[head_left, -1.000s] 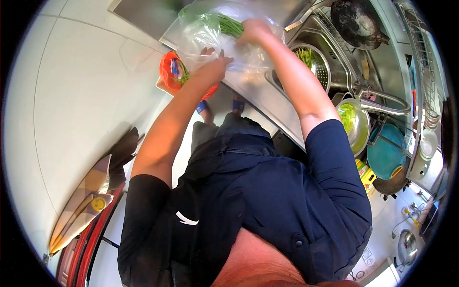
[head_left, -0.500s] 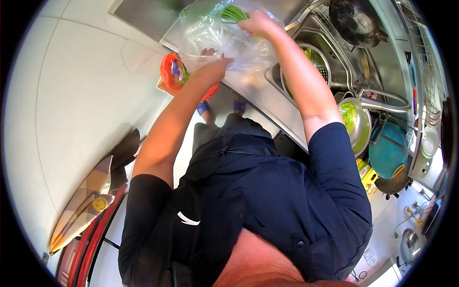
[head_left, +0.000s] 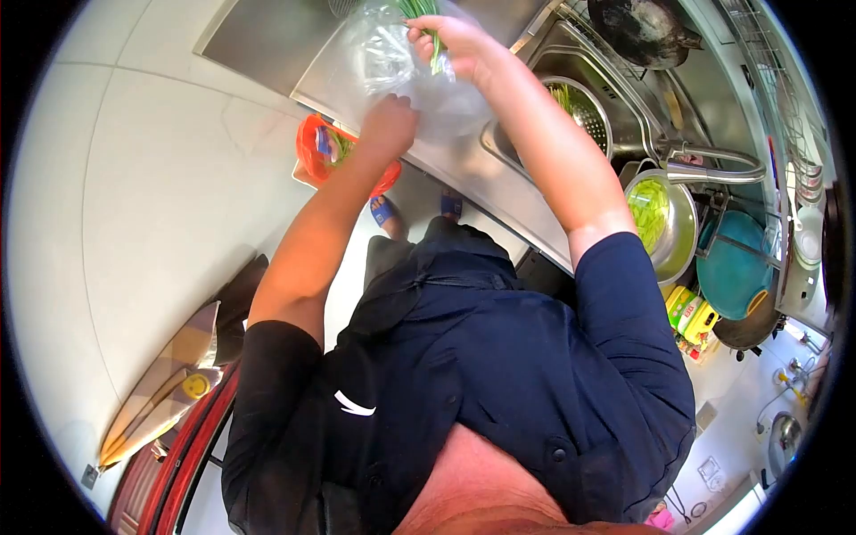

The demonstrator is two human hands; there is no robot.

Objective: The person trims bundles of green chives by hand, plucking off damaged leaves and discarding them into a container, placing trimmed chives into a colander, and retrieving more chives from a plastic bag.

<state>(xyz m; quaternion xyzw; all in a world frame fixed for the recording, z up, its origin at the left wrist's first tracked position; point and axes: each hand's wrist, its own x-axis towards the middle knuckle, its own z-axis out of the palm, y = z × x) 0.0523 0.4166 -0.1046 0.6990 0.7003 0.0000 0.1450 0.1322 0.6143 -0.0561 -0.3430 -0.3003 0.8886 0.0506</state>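
A bunch of long thin green stalks (head_left: 419,11), like chives, is held in my right hand (head_left: 450,43), with some ends hanging below the fingers. My left hand (head_left: 390,127) is closed on the lower edge of a clear plastic bag (head_left: 385,58), which bunches up above it. The stalks are at the bag's right side; whether they are partly inside it I cannot tell. Beneath my left forearm stands a bin with an orange-red liner (head_left: 312,147), with green scraps in it.
To the right, a sink (head_left: 629,111) holds a colander (head_left: 593,116) of greens. A steel bowl (head_left: 682,236) with cut pale-green vegetable stands near the faucet (head_left: 727,169). A teal board (head_left: 736,272) and a dark wok (head_left: 646,31) lie farther right. The steel counter (head_left: 464,178) runs diagonally.
My right hand has moved left and slightly down with the stalks, closer to the bag's middle. The left hand has drawn in its fingers on the bag.
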